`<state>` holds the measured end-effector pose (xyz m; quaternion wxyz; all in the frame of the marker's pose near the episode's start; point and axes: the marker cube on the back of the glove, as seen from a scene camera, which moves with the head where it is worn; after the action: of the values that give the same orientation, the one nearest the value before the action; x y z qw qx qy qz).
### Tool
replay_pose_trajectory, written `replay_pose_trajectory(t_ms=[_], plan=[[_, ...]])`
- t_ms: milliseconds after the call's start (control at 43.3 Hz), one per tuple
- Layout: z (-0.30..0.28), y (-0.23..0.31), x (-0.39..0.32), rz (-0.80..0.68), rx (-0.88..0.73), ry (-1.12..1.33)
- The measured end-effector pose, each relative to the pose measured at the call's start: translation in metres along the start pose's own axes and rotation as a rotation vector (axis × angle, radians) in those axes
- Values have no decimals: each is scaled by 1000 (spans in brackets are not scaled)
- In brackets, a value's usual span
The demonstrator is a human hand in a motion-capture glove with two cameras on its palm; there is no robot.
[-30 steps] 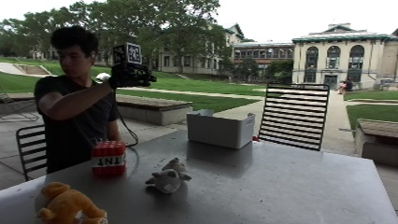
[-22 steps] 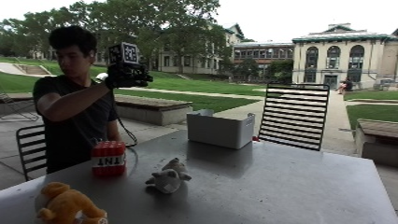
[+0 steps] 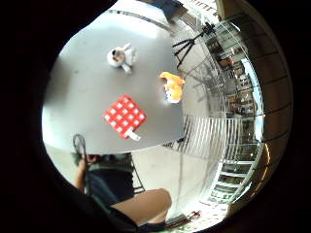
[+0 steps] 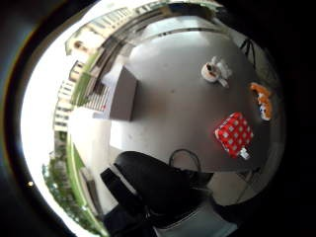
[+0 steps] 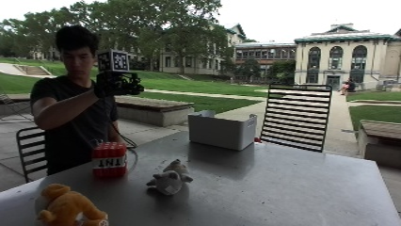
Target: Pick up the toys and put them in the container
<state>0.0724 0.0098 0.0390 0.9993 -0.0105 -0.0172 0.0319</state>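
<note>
A big grey table (image 5: 282, 188) stands outside, with grass and buildings behind. A black chair (image 5: 296, 117) is at its far side. The white container (image 5: 222, 129) sits near the back edge. The red block (image 5: 109, 159), grey toy (image 5: 169, 177) and orange toy (image 5: 66, 207) lie apart on the table. The right hand (image 5: 113, 84) is up high over the table; I cannot tell how its fingers are.

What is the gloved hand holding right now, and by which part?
Nothing. The gloved right hand is raised in the air above the table; the red TNT block, grey plush and orange plush all lie untouched on it.
</note>
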Motion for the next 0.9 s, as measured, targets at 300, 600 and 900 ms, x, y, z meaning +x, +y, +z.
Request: replay_pose_trajectory(t_ms=[300,600,900], plan=[[84,25,65,70,-91,-11],[170,35,86,98,-209,-53],[212,41,86,109,-261,-63]])
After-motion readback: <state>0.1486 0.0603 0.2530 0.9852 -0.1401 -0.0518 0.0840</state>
